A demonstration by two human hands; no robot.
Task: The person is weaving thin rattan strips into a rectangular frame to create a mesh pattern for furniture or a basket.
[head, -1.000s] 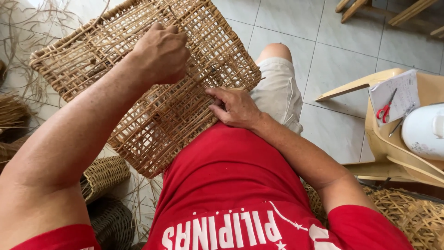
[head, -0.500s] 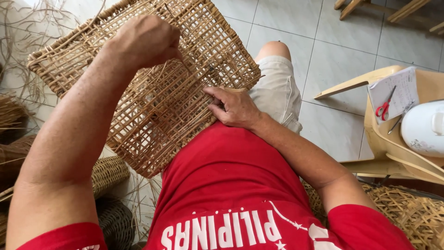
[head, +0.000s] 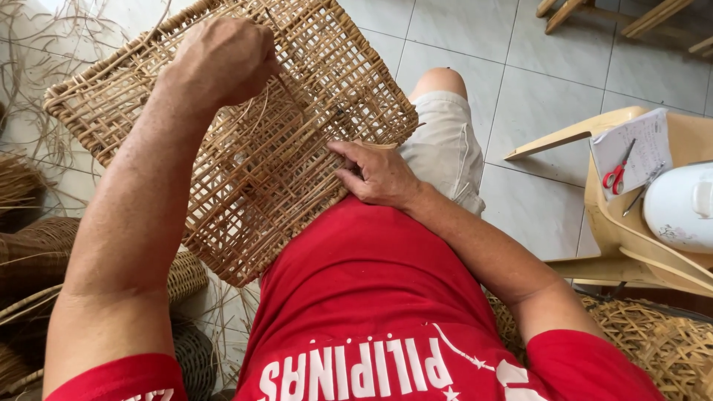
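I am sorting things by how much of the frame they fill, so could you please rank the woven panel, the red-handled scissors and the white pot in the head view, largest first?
1. Woven panel, across the lap, by far the largest.
2. White pot, cut by the frame edge, so its full size is unsure.
3. Red-handled scissors, smallest; they lie farther from the camera.

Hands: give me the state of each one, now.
Left hand: closed in a fist on a thin strand above the woven panel.
Right hand: fingers bent, pressing on the woven panel's near edge; a grip cannot be told.
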